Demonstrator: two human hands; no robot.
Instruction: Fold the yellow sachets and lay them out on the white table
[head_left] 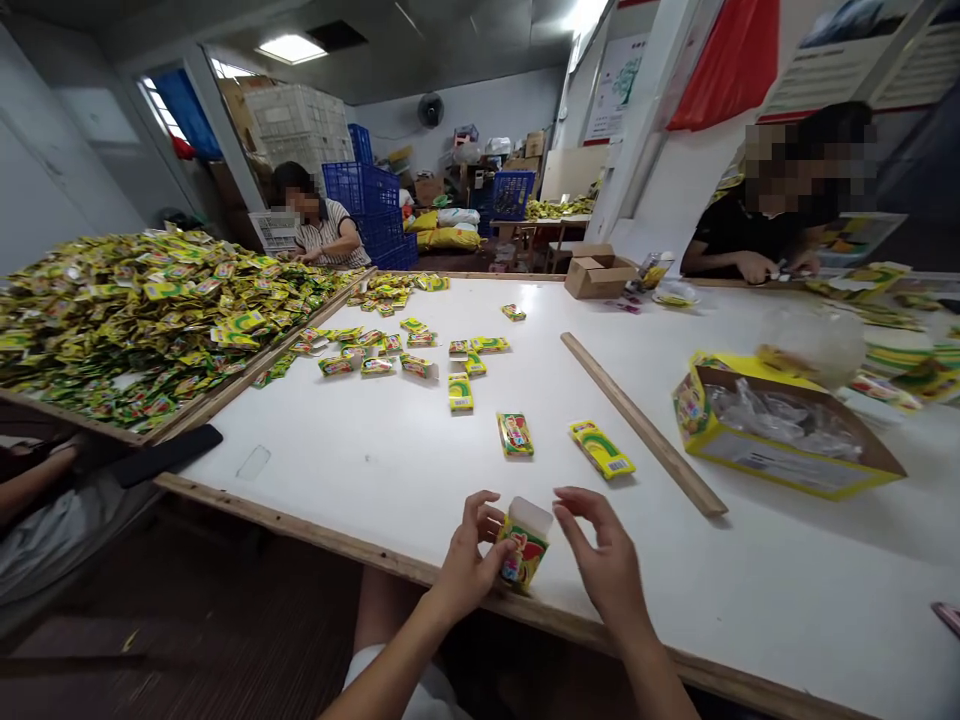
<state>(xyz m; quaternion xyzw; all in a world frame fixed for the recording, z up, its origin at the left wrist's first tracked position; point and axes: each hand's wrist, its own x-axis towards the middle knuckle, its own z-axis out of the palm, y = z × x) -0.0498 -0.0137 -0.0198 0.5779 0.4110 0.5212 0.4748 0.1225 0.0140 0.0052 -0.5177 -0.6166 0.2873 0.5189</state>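
Note:
Near the table's front edge, my left hand (474, 555) grips a small printed carton (525, 550), yellow, green and red, held upright with its pale top flap raised. To the right of that flap is my right hand (606, 555), thumb and forefinger curved toward the flap's edge with a gap between them. Whether the right fingertips touch the flap I cannot make out. Just beyond my hands lie a red-fronted carton (515, 435) and a yellow-green carton (601, 450). Farther off, several more small cartons (377, 366) are scattered; some have flaps standing out.
A heap of yellow-green packets (172, 300) fills a wood-edged area at left. A wooden strip (641, 425) lies on the white table (360, 510). Beyond it stands an open yellow box (795, 465) holding clear plastic. A cardboard box (598, 275) sits at the far edge. Two people work across the table.

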